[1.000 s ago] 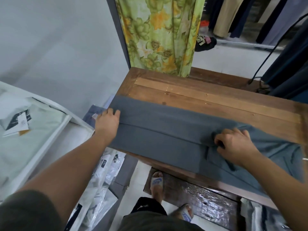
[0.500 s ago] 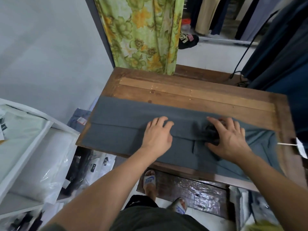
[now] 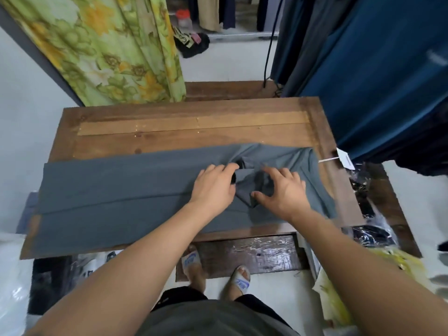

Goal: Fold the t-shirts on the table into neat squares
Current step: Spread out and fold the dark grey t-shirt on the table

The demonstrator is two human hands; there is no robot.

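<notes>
A grey t-shirt (image 3: 116, 190), folded lengthwise into a long strip, lies across the wooden table (image 3: 194, 124). Its left end reaches past the table's left edge, and its right end is bunched and wrinkled around the collar. My left hand (image 3: 213, 187) sits on the shirt just left of the collar and pinches a raised fold of cloth there. My right hand (image 3: 284, 190) is beside it, fingers spread and arched, with fingertips and thumb pressing on the rumpled cloth. A small flap of fabric stands up between the two hands.
A green flowered curtain (image 3: 109, 49) hangs behind the table's far left corner. Dark blue garments (image 3: 378, 76) hang at the right, one with a white tag (image 3: 345, 158) over the table's right edge. Plastic-wrapped packs (image 3: 371, 229) lie on the floor at the right and lower left.
My left hand has slid right along the shirt from its left end to the collar. The right end of the shirt has bunched up, and my view has shifted right.
</notes>
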